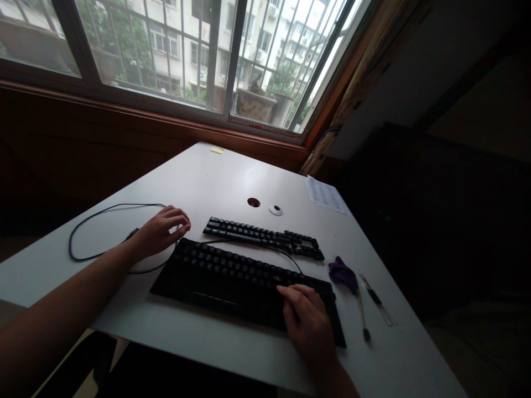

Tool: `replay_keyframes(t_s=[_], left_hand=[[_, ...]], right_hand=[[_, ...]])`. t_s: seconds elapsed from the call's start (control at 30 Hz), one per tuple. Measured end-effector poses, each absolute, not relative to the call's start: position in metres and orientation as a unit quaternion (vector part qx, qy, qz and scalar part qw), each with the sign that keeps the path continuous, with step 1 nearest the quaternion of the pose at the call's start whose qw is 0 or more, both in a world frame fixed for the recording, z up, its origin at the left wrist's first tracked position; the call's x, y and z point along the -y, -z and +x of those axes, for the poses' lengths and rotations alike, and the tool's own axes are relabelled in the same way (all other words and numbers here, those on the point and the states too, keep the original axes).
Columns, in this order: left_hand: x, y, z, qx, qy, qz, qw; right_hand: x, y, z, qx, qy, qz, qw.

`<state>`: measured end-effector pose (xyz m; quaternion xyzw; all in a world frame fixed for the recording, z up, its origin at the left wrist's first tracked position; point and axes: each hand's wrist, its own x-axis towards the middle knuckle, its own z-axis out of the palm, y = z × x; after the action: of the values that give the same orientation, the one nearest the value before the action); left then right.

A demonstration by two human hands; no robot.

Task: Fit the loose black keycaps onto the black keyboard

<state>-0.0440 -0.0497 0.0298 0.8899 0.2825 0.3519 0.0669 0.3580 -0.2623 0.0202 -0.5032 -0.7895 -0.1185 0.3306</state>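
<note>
A black keyboard [232,276] with a wide front rest lies slantwise on the white table [244,354]. My right hand [309,320] rests over its right part, thumb and fingers drawn together at the keys' near edge. Anything between those fingertips is too small to make out. Just beyond the keyboard's left end hovers my left hand [164,229], with fingers curved and thumb apart. A thin black cable [89,218] loops beside and behind this hand. Behind the keyboard sits a block of black keycaps [244,231] arranged in rows, with a gap near its right end.
To the right lie a crumpled purple cloth [343,275], a small brush [363,323] and a wire keycap puller [377,298]. Farther back are a cable hole [254,203], its white cover [276,210] and printed paper [327,195]. A barred window [182,50] stands beyond.
</note>
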Motion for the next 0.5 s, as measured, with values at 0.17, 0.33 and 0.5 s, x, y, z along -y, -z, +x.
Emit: replay_keyframes(t_s=[0.17, 0.33, 0.5], left_hand=[[0.0485, -0.0294, -0.0438, -0.28, -0.355, 0.89, 0.064], [0.0486, -0.0291, -0.0439, -0.283, -0.356, 0.888, 0.062], [0.0484, -0.0277, -0.0454, -0.288, -0.347, 0.89, 0.066]], right_hand=[[0.262, -0.0198, 0.3579, 0.787, 0.133, -0.504, 0.33], [0.2624, -0.02, 0.358, 0.783, 0.128, -0.505, 0.34], [0.262, -0.0224, 0.3556, 0.79, 0.101, -0.487, 0.358]])
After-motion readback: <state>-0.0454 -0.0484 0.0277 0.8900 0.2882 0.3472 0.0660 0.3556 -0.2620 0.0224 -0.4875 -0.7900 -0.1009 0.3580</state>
